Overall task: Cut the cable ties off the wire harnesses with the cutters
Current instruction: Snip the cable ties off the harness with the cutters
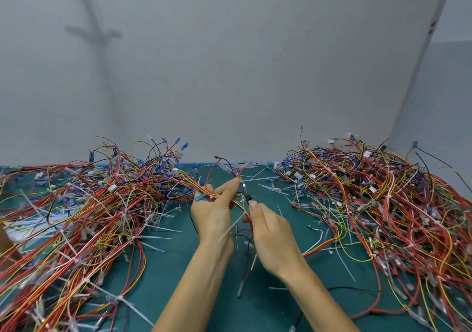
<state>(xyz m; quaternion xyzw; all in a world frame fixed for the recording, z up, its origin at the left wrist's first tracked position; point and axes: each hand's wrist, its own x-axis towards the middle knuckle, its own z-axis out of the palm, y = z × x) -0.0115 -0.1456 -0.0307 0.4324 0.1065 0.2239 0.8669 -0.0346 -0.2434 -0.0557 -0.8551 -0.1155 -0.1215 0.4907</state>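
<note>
My left hand (215,210) grips a wire harness (204,194) of red, yellow and orange wires above the green mat (255,303), thumb and fingers pinching the bundle. My right hand (270,234) holds small cutters (247,194), whose metal jaws point up beside the bundle near a white cable tie (258,179). A long white tie tail (233,225) hangs between the two hands. The cutters' handles are hidden inside my right hand.
A big tangle of harnesses (76,216) covers the left of the mat and another heap (383,204) covers the right. Loose white tie offcuts (278,191) lie scattered in the middle. A grey wall (229,76) stands behind.
</note>
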